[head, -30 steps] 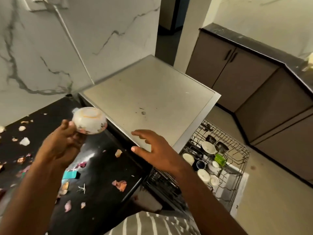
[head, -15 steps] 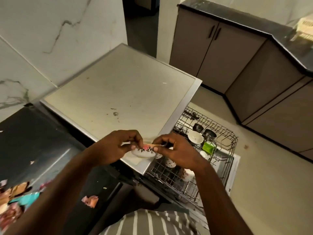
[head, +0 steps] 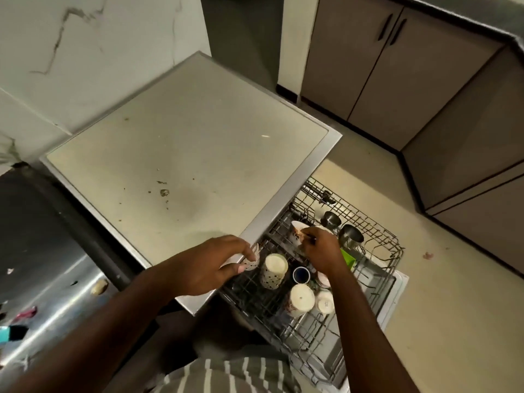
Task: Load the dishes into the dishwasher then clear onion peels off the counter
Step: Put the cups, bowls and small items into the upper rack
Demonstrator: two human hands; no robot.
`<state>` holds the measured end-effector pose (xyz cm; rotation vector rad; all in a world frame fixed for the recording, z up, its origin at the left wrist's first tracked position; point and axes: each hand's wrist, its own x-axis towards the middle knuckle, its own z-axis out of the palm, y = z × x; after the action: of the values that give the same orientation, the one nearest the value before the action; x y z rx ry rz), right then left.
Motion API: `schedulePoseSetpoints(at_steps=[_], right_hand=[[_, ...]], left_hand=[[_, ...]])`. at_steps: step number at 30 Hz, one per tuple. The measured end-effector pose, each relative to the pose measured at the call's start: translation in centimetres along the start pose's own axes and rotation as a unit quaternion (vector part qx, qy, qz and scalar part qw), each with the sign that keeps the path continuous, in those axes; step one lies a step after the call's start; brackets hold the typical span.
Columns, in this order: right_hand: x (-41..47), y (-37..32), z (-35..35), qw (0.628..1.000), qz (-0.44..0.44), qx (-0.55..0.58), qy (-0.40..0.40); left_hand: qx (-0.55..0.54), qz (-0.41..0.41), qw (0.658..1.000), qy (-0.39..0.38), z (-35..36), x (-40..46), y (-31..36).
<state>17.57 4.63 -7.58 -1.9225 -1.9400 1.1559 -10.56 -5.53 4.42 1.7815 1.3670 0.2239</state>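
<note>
The dishwasher's wire rack point(head: 377, 236) is pulled out over the open door, right of the black counter point(head: 42, 236). My right hand point(head: 321, 252) grips a white floral bowl point(head: 296, 232), tilted on its side over the rack's back part. My left hand point(head: 209, 266) pinches a small dotted cup point(head: 252, 262) at the rack's left edge, just beside the dishwasher's beige top point(head: 184, 154). A few onion peels point(head: 98, 287) lie on the counter at the lower left.
In the rack stand a dotted mug point(head: 273, 269), a blue cup point(head: 301, 275), two white mugs point(head: 302, 299), two steel cups point(head: 351, 236) and a green item point(head: 349, 258). Brown cabinets point(head: 397, 66) line the right. A teal object point(head: 11, 333) lies at the left edge.
The floral bowl went from my left hand to my right hand and now sits over the rack. My left hand moved down to the dotted cup. The view swung right, away from the counter.
</note>
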Motion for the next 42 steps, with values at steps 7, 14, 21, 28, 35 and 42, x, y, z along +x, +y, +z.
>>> schedulePoseSetpoints(at_steps=[7,14,21,28,35,42], right_hand=[[8.5,1.6,2.8,0.994,-0.01,-0.033,-0.102],[11.0,2.3,4.9,0.989,0.045,0.028,-0.134],[10.5,3.0,3.9,0.984,0.074,0.043,-0.154],[8.8,3.1,2.8,0.99,0.046,0.05,-0.126],[5.2,0.9,1.9,0.991,-0.027,-0.018,-0.126],[-0.2,-3.0,0.3,0.986,-0.094,-0.085,-0.106]], left_hand=[[0.003,-0.069,0.998,0.016,0.3,0.8,0.0],[0.013,-0.089,0.996,0.028,0.3,1.7,1.2],[0.009,-0.092,0.995,0.028,0.5,2.1,2.2],[0.003,-0.069,0.998,0.012,1.2,2.5,3.2],[0.009,-0.064,0.998,0.023,2.2,0.9,3.1],[0.004,-0.06,0.997,0.053,3.2,-3.0,1.8]])
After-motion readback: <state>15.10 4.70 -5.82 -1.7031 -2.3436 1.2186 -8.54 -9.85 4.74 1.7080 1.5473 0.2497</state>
